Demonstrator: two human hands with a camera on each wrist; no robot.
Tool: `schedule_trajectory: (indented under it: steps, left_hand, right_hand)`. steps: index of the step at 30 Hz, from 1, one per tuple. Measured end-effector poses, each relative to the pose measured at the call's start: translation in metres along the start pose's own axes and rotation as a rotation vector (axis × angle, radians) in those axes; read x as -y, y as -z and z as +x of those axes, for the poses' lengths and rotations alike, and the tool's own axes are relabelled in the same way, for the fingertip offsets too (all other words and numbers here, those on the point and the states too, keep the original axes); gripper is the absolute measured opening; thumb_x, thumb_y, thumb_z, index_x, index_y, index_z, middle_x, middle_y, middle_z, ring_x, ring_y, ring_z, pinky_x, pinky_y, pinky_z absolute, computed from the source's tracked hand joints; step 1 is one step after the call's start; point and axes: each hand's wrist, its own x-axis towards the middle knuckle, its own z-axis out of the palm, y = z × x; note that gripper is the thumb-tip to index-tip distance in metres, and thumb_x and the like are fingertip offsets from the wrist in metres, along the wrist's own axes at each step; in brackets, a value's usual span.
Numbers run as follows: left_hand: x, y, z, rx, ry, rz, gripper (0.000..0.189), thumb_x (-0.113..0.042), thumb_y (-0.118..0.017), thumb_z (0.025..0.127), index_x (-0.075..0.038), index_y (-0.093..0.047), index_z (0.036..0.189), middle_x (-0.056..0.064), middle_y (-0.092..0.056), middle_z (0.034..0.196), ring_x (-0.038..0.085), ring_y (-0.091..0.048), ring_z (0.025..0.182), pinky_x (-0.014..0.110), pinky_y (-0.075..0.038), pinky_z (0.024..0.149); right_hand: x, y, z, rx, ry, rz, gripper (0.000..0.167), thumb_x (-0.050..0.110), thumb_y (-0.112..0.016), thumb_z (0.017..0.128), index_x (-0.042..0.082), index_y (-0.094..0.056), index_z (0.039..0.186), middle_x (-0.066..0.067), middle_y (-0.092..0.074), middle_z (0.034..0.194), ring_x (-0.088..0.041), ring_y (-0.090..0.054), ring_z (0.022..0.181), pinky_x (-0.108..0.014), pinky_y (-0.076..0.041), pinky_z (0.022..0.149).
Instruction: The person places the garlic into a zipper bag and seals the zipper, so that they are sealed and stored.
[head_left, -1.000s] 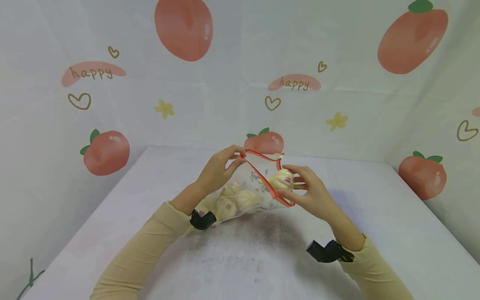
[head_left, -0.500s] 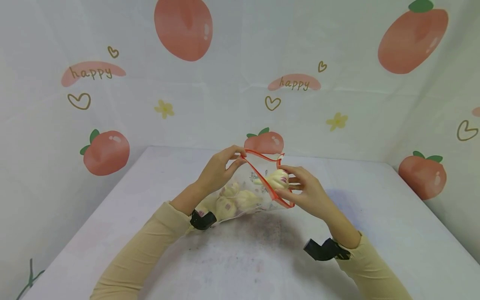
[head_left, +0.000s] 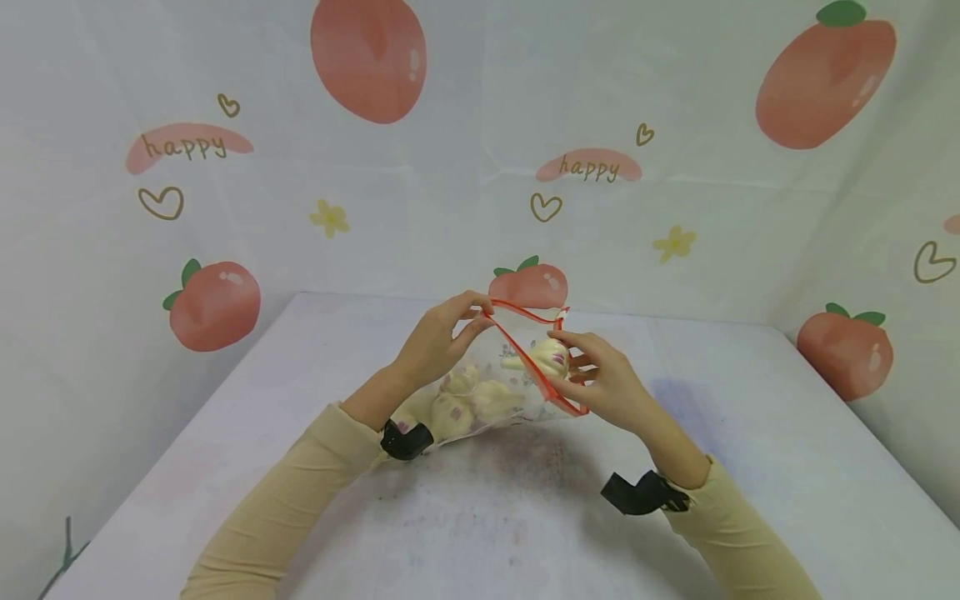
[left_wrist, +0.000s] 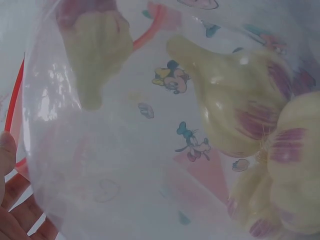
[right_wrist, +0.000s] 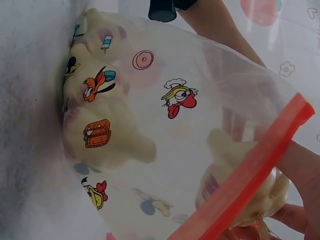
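Note:
A clear plastic zip bag [right_wrist: 165, 145] with cartoon prints and a red edge lies tilted on the table, its mouth spread toward the right. Through its film show several garlic bulbs [head_left: 452, 417], cream with purple patches, gathered at the bag's lower left end. My left hand [head_left: 442, 333] pinches the red rim at the upper left of the mouth. My right hand [head_left: 607, 379] holds one more garlic bulb [head_left: 550, 358] by its root end, inside the mouth, stem pointing left into the bag. In the left wrist view this bulb [left_wrist: 97, 50] shows through the film at the top left.
The white table [head_left: 480, 533] has dark smudges in front of the bag and a bluish stain at the right. Behind it hangs a white cloth backdrop [head_left: 450, 200] printed with red fruit, hearts and flowers. Black camera mounts [head_left: 645, 493] sit on both wrists.
My right hand has moved left, carrying the garlic bulb deeper through the bag's mouth. My left hand stays at the rim, and the bulbs at the lower end have not shifted.

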Motion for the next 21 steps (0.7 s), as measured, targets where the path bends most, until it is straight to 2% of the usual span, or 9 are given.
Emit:
schedule_trajectory:
  steps: [4,13,21]
  left_hand:
    - [0.001,-0.001,0.0,0.002,-0.003,-0.003,0.012,-0.015,-0.058,0.092,-0.008,-0.055,0.101,0.008,-0.064,0.105,0.029,-0.065,0.104,0.039,-0.051,0.093]
    - [-0.001,-0.002,0.0,0.006,-0.003,-0.007,0.012,-0.013,-0.059,0.091,-0.008,-0.055,0.101,0.008,-0.065,0.102,0.029,-0.065,0.104,0.041,-0.051,0.092]
    - [-0.004,-0.002,0.001,0.021,-0.009,-0.008,0.014,-0.016,-0.058,0.092,-0.007,-0.055,0.102,0.009,-0.064,0.102,0.028,-0.065,0.105,0.04,-0.05,0.093]
  right_hand:
    - [-0.002,-0.002,0.001,-0.002,0.007,-0.038,0.056,0.004,-0.074,0.077,0.005,-0.053,0.129,-0.015,-0.058,0.111,-0.021,-0.064,0.08,-0.026,-0.056,0.07]
    - [0.0,-0.007,0.005,-0.003,0.009,-0.095,0.056,0.001,-0.074,0.076,0.002,-0.053,0.128,-0.017,-0.058,0.11,-0.023,-0.063,0.079,-0.024,-0.055,0.065]
    - [0.002,-0.012,0.009,-0.014,-0.007,-0.11,0.059,0.011,-0.078,0.074,0.002,-0.054,0.126,-0.015,-0.058,0.106,-0.019,-0.061,0.074,-0.018,-0.051,0.06]
